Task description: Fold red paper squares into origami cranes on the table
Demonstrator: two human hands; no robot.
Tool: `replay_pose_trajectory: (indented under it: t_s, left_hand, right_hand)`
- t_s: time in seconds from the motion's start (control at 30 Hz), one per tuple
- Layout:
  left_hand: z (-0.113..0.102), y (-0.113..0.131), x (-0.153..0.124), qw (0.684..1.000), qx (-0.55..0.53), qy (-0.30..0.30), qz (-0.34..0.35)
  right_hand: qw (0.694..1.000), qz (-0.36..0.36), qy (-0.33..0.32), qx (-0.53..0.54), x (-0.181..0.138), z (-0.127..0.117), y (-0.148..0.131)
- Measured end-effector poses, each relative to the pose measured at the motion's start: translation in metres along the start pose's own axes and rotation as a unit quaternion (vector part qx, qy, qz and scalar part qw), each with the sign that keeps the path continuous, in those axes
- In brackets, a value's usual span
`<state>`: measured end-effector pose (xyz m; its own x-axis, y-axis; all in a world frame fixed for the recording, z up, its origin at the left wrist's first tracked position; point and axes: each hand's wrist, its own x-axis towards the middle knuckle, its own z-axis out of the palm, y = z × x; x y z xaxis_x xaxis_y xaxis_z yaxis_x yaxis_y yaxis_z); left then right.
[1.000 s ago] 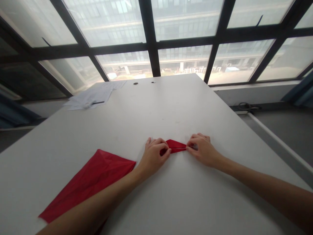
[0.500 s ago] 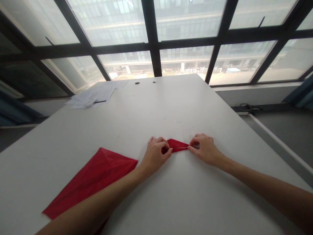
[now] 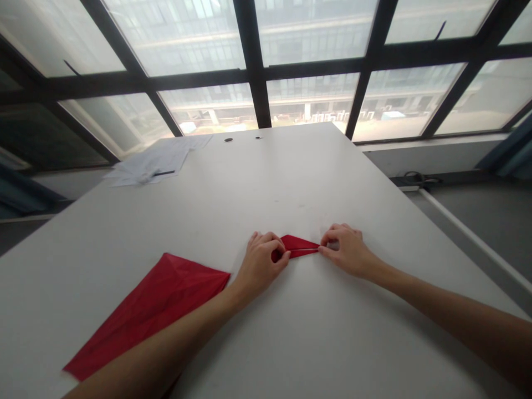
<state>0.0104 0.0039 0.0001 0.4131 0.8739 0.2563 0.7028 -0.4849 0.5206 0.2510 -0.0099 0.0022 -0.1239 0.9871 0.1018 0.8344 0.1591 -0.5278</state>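
Observation:
A small piece of folded red paper lies on the white table between my two hands, with a narrow slit running along its middle. My left hand is closed on its wider left end, thumb and fingers covering that part. At the pointed right end, my right hand pinches the tip between thumb and fingers. A larger folded red sheet, kite-like in outline, lies to the left, partly hidden under my left forearm.
Loose white papers lie at the table's far left, with a dark pen on them. The white table reaches back to large dark-framed windows. A cable lies beyond the right edge.
The view has shifted slightly, moving everything a little to the left in the picture. Both hands keep their hold on the folded red paper, with hardly any other movement.

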Motion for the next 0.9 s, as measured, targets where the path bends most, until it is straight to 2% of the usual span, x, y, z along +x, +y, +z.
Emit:
replay_pose_trajectory:
  t_s: [0.9]
  left_hand:
    - [-0.0006, -0.001, 0.0016, 0.998, -0.057, 0.007, -0.004]
  right_hand:
    - [1.0, 0.03, -0.007, 0.0, 0.0012, -0.0033, -0.0032]
